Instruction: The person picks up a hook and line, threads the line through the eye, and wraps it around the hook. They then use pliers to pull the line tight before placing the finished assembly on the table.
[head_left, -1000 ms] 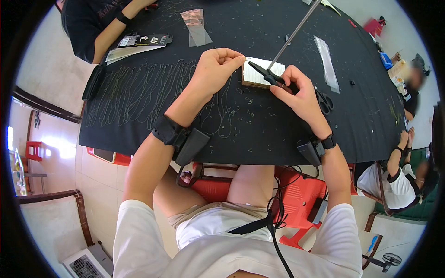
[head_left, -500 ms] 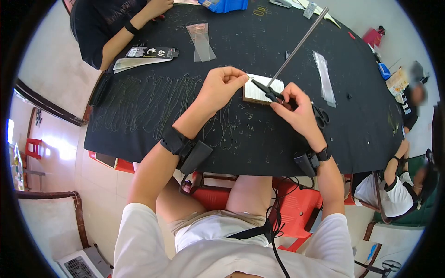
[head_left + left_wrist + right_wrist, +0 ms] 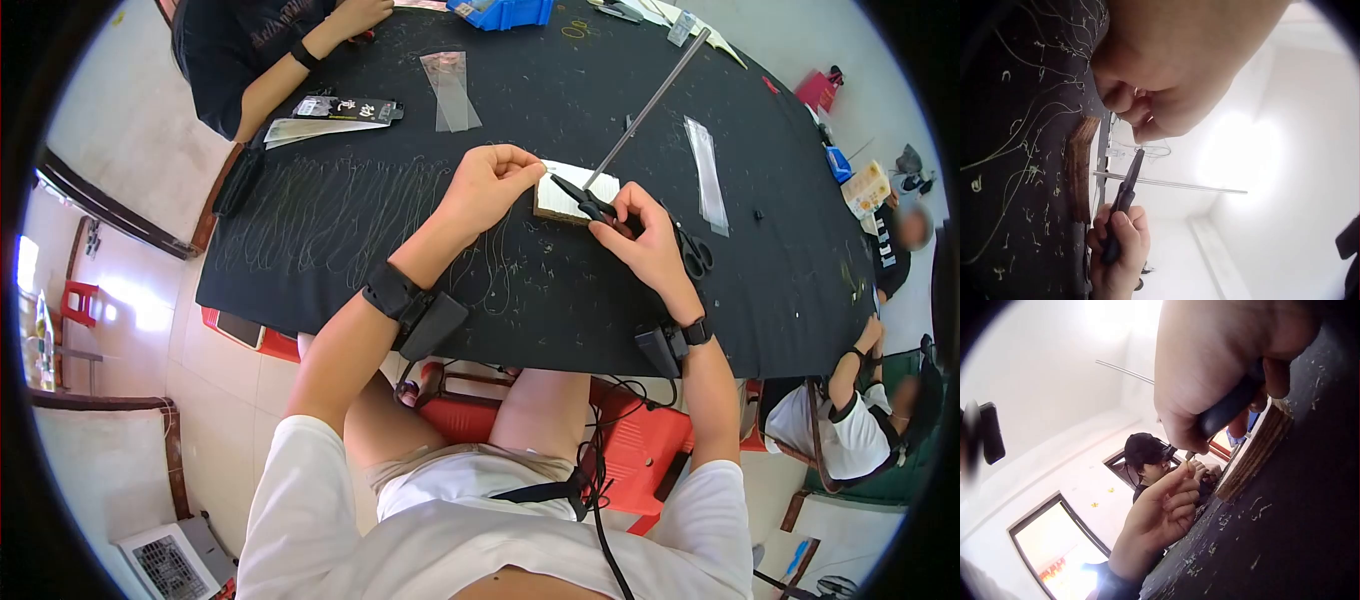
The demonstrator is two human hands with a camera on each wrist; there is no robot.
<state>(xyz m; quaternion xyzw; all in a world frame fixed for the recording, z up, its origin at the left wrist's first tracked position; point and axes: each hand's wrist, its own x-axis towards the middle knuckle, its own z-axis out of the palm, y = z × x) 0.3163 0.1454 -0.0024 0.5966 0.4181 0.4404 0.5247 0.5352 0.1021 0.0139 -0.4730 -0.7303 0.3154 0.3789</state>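
In the head view my left hand (image 3: 490, 188) pinches thin line between thumb and forefinger, above the corner of a small white-topped wooden block (image 3: 549, 204). A fine loop of line (image 3: 1163, 150) shows at those fingertips in the left wrist view. My right hand (image 3: 648, 235) grips black-handled scissors (image 3: 583, 199), whose tip points at the left fingertips and lies right by the pinched line. A slim metal rod (image 3: 650, 107) rises at a slant from the block. Many looped lengths of line (image 3: 320, 215) are laid in a row to the left.
A second pair of scissors (image 3: 697, 258) lies right of my right hand. Clear plastic sleeves (image 3: 706, 175), a black-labelled packet (image 3: 345, 110) and a blue bin (image 3: 505, 12) are on the black tablecloth (image 3: 600, 310). Line scraps litter it. Other people sit around the table.
The head view has shifted, showing more of the table's far side and the blue bin. Both hands keep nearly the same place over the block, the scissors tip still beside the left fingertips.
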